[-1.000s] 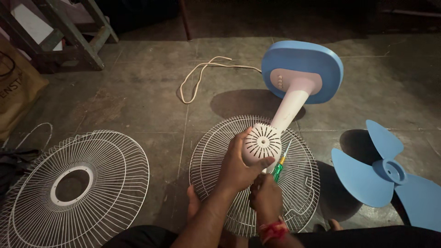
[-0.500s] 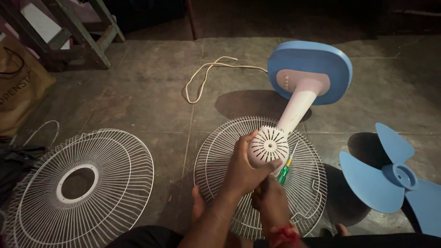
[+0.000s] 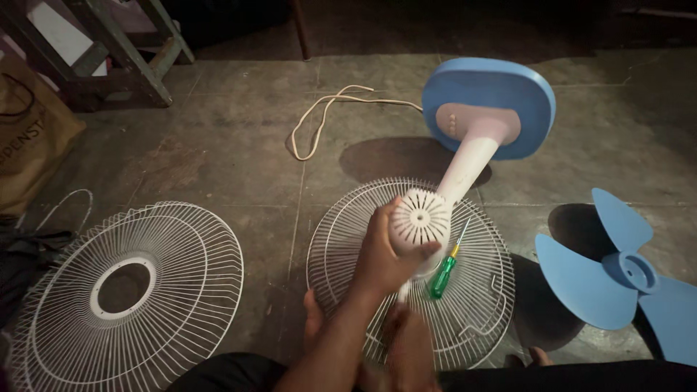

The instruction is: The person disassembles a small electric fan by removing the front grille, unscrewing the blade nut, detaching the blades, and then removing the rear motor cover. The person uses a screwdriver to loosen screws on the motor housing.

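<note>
The right hand (image 3: 408,348) was low and blurred; I cannot tell its fingers. The left hand (image 3: 385,254) was closed around the white motor housing (image 3: 419,218), above a wire grille (image 3: 479,290). A green screwdriver (image 3: 444,274) lay just beside it. Farther away stood the blue base (image 3: 501,94).

Left hand (image 3: 383,255) is raised, fingers curled in a firm grasp; right hand (image 3: 408,347) hangs low beneath it, blurred.

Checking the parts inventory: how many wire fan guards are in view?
2: one wire guard lies on the floor at left; the other wire guard sits under the fan's motor housing, partly hidden by the arms.
</note>
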